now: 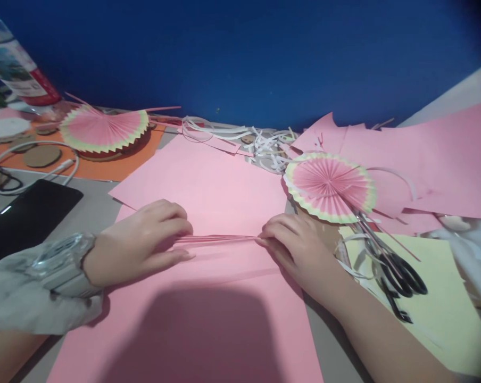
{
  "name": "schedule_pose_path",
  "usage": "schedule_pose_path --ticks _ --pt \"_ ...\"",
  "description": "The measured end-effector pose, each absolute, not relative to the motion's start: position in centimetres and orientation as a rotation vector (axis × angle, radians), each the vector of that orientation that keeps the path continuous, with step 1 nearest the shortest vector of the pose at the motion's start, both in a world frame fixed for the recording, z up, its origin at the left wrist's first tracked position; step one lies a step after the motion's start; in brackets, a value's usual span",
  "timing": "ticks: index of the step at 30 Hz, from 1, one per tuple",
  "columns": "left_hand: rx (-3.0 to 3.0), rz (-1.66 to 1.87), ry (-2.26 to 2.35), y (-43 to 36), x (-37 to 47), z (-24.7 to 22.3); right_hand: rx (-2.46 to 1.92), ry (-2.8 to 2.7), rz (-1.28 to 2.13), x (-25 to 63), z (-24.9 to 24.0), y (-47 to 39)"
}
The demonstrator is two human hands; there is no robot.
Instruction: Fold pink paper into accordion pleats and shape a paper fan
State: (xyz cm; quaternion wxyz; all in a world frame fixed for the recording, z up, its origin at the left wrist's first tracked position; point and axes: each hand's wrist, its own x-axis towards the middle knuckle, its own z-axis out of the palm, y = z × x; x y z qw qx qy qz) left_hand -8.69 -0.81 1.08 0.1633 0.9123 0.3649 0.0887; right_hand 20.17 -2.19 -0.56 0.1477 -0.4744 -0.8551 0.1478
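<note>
A narrow stack of pleated pink paper (220, 239) lies crosswise between my hands, over larger pink paper (196, 181). My left hand (140, 247), with a watch (67, 266) on its wrist, closes on the left end; its fingers curl over the folds and the thumb lies just below. At the other end, my right hand (296, 247) pinches the folds between thumb and fingertips. Beyond my right hand is a round pleated paper fan (324, 186), pink with a yellow-green and white rim. Scissors (396, 271) lie beside it, blades against the fan.
A second pleated fan (105, 130) rests on orange paper (124, 170) at back left, near a bottle (21, 69), a white cable (71, 159) and a black phone (33, 215). White paper strips (268, 146) lie along the blue wall (240, 58). Yellow paper (444, 298) is at right.
</note>
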Motion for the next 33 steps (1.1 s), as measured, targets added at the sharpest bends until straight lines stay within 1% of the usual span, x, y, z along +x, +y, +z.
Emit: schedule_pose_path --ticks 6,10,18,25,33 --pt "2.364 0.272 1.191 -0.78 -8.63 1.54 -1.383 -2.357 0.522 20.56 -0.33 -2.09" --pt "2.286 0.327 1.208 -0.8 -8.52 1.52 -1.388 -2.31 0.585 20.67 -0.23 -2.23" --pt "2.271 0.43 1.236 -0.94 -8.25 1.54 -1.414 -2.35 0.5 20.54 -0.29 -2.25" --pt "2.335 0.428 1.182 -0.72 -8.0 1.46 -1.409 -2.362 0.473 20.61 -0.43 -2.34" --pt "2.318 0.437 1.24 -0.87 -8.1 1.44 -1.389 -2.357 0.387 20.38 -0.18 -2.31"
